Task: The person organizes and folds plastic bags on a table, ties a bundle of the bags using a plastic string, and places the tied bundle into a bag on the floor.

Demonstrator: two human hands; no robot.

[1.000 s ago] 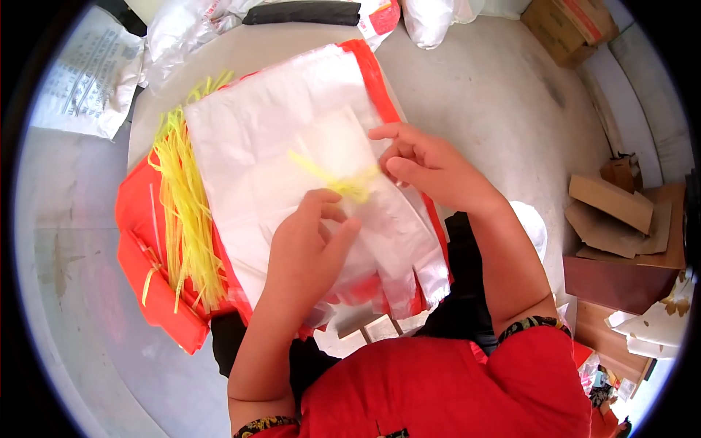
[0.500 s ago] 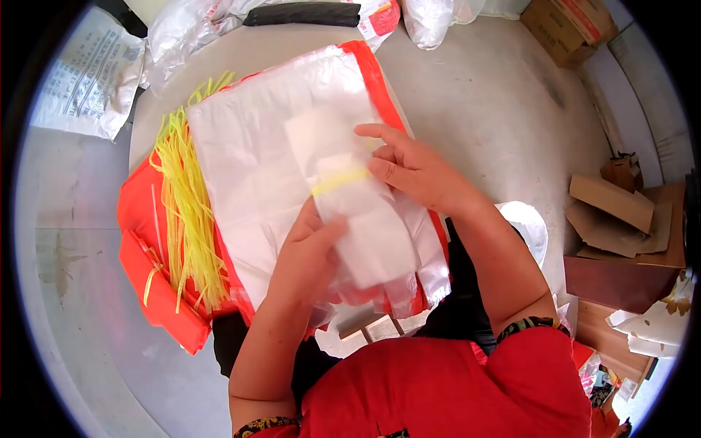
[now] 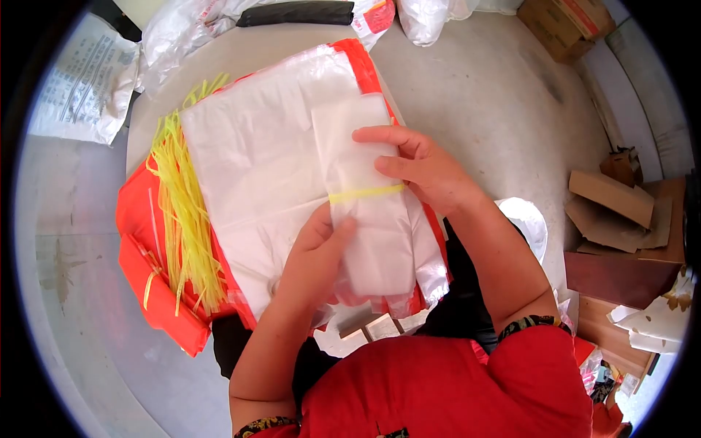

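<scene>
A folded bundle of translucent white plastic bags (image 3: 376, 252) lies nearly upright over a larger stack, with a yellow strip (image 3: 365, 194) across its middle. My left hand (image 3: 315, 244) grips the bundle's left edge just below that strip, thumb on top and the other fingers partly hidden. At the upper right edge, my right hand (image 3: 427, 168) has its index finger and thumb laid on the bundle while the remaining fingers curl at the side. Beneath both hands is the stack of clear plastic bags (image 3: 252, 157), with red sheets (image 3: 358, 57) showing along its edges.
Yellow plastic strips (image 3: 182, 204) hang in a bunch left of the stack, over folded red material (image 3: 142, 255). A black roll (image 3: 296, 13) and white sacks (image 3: 179, 36) are at the back. Cardboard boxes stand at right, one opened (image 3: 613, 208); a white bucket (image 3: 527, 223) is nearer.
The bundle has turned more upright and shifted right, bringing its yellow strip nearly level. Both hands stay on it; my right hand has moved slightly.
</scene>
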